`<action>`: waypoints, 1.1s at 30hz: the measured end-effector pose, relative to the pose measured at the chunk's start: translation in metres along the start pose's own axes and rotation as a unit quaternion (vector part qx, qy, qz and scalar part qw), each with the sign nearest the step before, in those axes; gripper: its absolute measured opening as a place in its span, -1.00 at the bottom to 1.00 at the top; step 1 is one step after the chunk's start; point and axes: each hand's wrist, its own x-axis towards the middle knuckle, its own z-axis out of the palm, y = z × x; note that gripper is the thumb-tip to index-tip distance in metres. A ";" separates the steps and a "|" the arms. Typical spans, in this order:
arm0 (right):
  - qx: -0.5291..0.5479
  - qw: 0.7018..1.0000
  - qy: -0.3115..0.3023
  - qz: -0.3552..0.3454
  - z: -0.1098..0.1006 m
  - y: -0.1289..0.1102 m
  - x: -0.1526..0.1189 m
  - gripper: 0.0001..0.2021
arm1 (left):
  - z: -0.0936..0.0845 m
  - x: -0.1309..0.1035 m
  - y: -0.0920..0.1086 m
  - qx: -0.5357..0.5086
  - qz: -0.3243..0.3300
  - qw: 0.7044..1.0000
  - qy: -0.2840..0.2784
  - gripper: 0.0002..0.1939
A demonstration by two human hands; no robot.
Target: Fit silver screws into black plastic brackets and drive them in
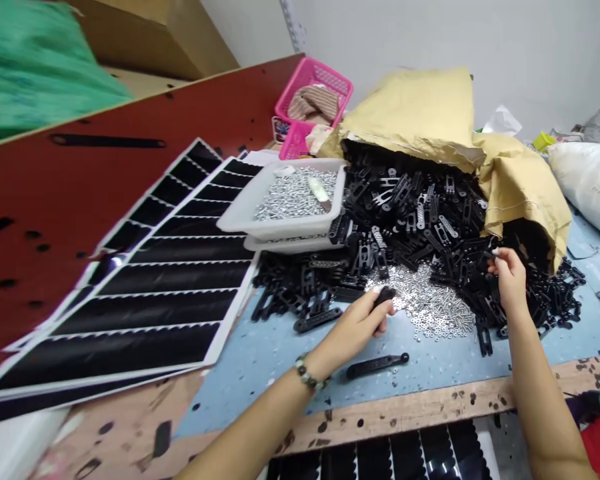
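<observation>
Left hand [356, 328] and right hand [511, 277] are pinching black parts [386, 294], a bar [377, 366] lying crosswise front-left of the screws [440, 315], nearer the left.

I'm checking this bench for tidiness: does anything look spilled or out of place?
Yes. Small metal hardware lies loose on the blue tabletop, while similar pieces fill the white plastic tub. Black plastic parts sprawl from the open mouth of the yellow paper sack. Both look spilled, though perhaps deliberately.
</observation>
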 end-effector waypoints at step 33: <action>-0.201 0.916 -0.260 -0.231 0.040 -0.008 -0.150 -0.87 | -0.008 -0.015 -0.023 0.204 0.119 0.972 -0.008 -0.84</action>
